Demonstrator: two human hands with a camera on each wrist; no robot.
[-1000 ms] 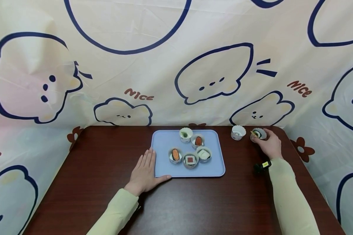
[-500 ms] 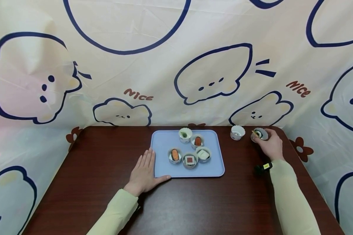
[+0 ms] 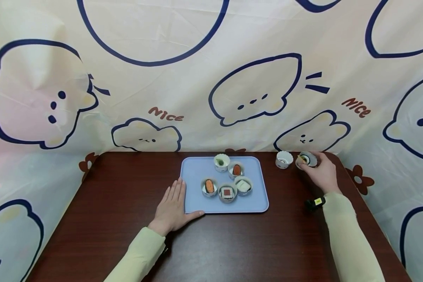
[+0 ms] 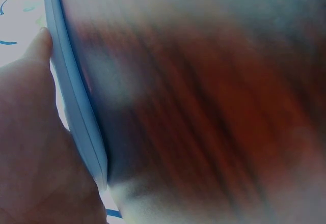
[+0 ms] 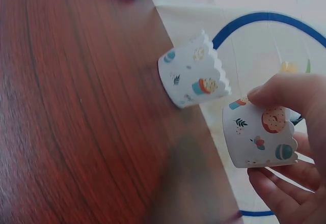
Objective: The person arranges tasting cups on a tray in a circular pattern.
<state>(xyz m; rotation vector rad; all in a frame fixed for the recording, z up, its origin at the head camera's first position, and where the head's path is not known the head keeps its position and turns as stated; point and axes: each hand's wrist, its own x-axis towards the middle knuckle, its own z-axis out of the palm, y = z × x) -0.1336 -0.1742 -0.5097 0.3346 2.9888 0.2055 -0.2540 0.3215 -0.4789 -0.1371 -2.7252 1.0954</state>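
In the head view my right hand (image 3: 323, 172) grips a paper baking cup (image 3: 312, 157) at the back right of the table. A small sushi-like piece (image 3: 303, 159) with a yellow tip and dark edge sits inside. The right wrist view has thumb and fingers around this printed cup (image 5: 257, 135). Just left of it stands another white baking cup (image 3: 284, 160) with a scalloped rim. My left hand (image 3: 170, 207) lies flat with straight fingers along the left edge of a blue tray (image 3: 194, 168), its thumb at the front rim.
Several baking cups stand on the tray, including one with an orange-topped piece (image 3: 209, 186), one with a red-centred square piece (image 3: 227, 192) and one with something green (image 3: 220, 161). The dark wooden table (image 3: 246, 246) ends at a patterned cloth (image 3: 197, 86) behind.
My right hand, with the baking cup in its grip, has shifted slightly left toward the other cup over the last half second. My left hand and the tray have stayed put.
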